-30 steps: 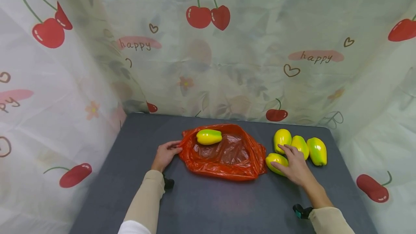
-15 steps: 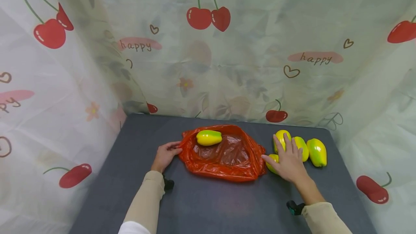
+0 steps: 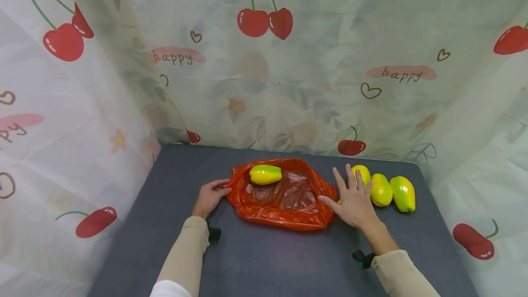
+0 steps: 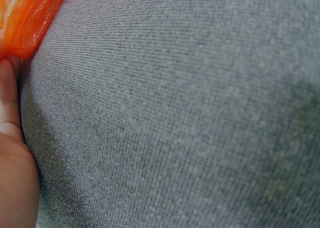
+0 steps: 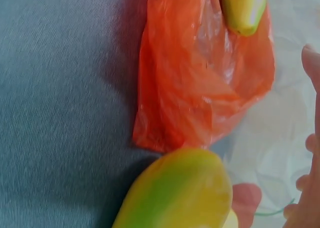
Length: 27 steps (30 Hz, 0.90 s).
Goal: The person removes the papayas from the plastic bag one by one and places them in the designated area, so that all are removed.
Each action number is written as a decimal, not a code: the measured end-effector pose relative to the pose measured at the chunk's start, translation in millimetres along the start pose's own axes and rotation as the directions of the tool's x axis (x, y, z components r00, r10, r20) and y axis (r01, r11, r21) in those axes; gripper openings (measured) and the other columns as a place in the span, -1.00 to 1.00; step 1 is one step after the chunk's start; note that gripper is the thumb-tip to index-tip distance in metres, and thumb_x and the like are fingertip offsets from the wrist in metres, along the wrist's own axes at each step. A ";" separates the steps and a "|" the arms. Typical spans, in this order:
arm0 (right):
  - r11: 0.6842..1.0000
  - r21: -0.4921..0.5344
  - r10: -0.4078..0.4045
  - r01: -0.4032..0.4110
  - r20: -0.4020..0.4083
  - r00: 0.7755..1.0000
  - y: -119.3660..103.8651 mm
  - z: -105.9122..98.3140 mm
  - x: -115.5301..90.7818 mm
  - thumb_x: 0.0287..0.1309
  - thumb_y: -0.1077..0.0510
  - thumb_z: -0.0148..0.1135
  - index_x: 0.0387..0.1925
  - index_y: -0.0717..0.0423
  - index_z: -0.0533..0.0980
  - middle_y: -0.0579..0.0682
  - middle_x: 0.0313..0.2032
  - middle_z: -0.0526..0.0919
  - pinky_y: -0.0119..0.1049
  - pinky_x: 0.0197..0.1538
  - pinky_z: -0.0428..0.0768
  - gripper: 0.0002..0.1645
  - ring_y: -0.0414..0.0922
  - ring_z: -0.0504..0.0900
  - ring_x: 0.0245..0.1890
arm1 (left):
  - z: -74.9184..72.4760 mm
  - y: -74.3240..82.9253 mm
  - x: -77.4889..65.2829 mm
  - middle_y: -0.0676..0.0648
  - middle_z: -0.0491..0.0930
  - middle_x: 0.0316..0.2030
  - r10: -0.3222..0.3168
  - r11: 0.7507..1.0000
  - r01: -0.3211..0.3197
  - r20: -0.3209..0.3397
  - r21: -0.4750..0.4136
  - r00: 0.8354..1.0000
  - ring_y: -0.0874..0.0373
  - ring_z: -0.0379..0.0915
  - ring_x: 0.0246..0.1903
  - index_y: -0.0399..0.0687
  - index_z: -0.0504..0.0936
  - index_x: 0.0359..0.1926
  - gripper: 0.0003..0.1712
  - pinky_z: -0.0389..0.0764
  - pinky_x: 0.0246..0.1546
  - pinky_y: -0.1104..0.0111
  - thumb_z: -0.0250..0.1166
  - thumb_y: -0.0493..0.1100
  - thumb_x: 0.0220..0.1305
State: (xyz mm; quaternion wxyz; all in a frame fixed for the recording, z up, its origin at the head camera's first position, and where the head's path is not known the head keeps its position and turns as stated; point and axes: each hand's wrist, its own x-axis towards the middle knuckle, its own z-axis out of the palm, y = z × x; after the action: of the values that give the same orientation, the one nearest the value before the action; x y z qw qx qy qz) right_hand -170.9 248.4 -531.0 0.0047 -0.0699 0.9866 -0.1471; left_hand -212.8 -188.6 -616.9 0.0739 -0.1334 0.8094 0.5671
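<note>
A red plastic bag (image 3: 280, 220) lies with its mouth spread wide on the table. One yellow-green papaya (image 3: 266, 175) rests inside it at the back left. My left hand (image 3: 209, 197) pinches the bag's left edge between thumb and fingers; in the left wrist view the thumb (image 4: 9, 90) meets the orange-looking plastic. Beside the bag's right end, my right hand (image 3: 354, 204) has its fingers spread and holds nothing. It mostly hides a near papaya in the head view; the right wrist view shows this papaya (image 5: 180, 193) close to the bag's right end.
Several more papayas stand right of the bag: one at the back (image 3: 363, 174) partly behind my right fingers, one in the middle (image 3: 381, 190) and one at the far right (image 3: 403, 194). A cherry-print curtain (image 3: 264, 81) surrounds the dark grey table (image 3: 272, 269).
My right hand has moved left from over the papayas towards the bag's right end, its fingers spreading wider. The left hand, the bag and the papayas stay in place.
</note>
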 end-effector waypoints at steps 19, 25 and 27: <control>0.992 -0.003 -0.127 0.127 0.036 0.991 -48.8 15.8 16.5 0.15 -0.62 0.09 0.63 -0.21 -0.02 0.17 0.64 -0.18 0.54 0.46 -0.24 0.20 0.33 -0.17 0.61 | 0.5 0.2 -0.2 -0.09 0.72 -0.01 0.000 1.000 0.000 0.001 -0.001 1.000 0.07 0.62 -0.04 0.09 0.70 0.17 -0.59 0.59 0.20 0.10 0.42 -0.06 0.31; 0.986 -0.019 -0.166 0.168 0.056 0.984 -61.0 18.3 20.5 0.15 -0.58 0.14 0.63 -0.20 0.00 0.15 0.64 -0.13 0.53 0.46 -0.21 0.18 0.32 -0.13 0.61 | 0.9 -0.3 0.1 -0.07 0.72 -0.02 -0.009 1.000 0.009 0.005 0.005 1.000 0.07 0.62 -0.05 0.11 0.70 0.17 -0.60 0.59 0.20 0.11 0.42 -0.04 0.31; 0.979 -0.027 -0.200 0.201 0.061 0.978 -64.6 20.0 22.3 0.15 -0.57 0.17 0.62 -0.20 0.02 0.16 0.64 -0.10 0.53 0.46 -0.19 0.18 0.32 -0.11 0.60 | 0.0 -0.6 1.0 -0.08 0.72 -0.02 -0.005 1.000 0.005 0.003 0.002 1.000 0.07 0.62 -0.06 0.10 0.70 0.17 -0.59 0.60 0.19 0.11 0.42 -0.04 0.31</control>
State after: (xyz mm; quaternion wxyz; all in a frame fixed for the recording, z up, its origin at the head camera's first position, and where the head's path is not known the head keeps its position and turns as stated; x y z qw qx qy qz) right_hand -183.6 178.3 -531.1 0.0171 -0.1733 0.9763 -0.1283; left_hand -213.5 -188.9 -617.7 0.0765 -0.1345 0.8097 0.5661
